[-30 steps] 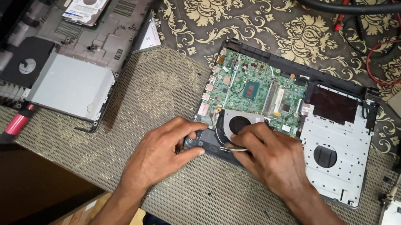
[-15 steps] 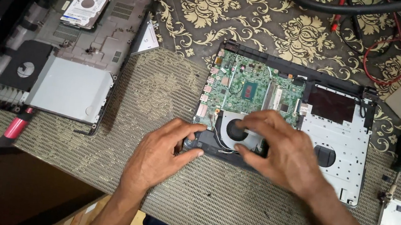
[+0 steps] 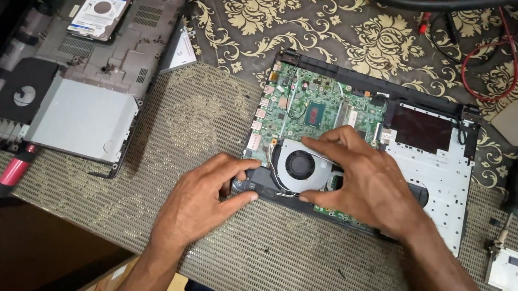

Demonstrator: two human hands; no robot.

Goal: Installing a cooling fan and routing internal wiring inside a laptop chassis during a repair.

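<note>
An opened laptop chassis (image 3: pixel 436 178) lies on a woven mat, its green motherboard (image 3: pixel 315 103) bare. A round black cooling fan (image 3: pixel 300 166) sits at the board's near left corner. My right hand (image 3: pixel 367 182) spreads over the fan's right side, with the index finger along its top edge and the thumb at its lower edge. My left hand (image 3: pixel 202 197) grips the chassis at its near left corner, fingers curled against the edge beside the fan. Whether the fan is lifted off the board cannot be told.
The laptop's removed bottom cover (image 3: pixel 82 114) lies upside down at the left, with a hard drive (image 3: pixel 99 14) in it. A red-handled tool (image 3: pixel 12 171) lies by its near edge. Red and black cables (image 3: pixel 492 67) lie at the back right, a small white part (image 3: pixel 510 273) at the right.
A second ago my right hand held a thin metal tool at the fan's lower edge. It has since moved up and spread over the fan; the tool is out of sight. The left hand stayed.
</note>
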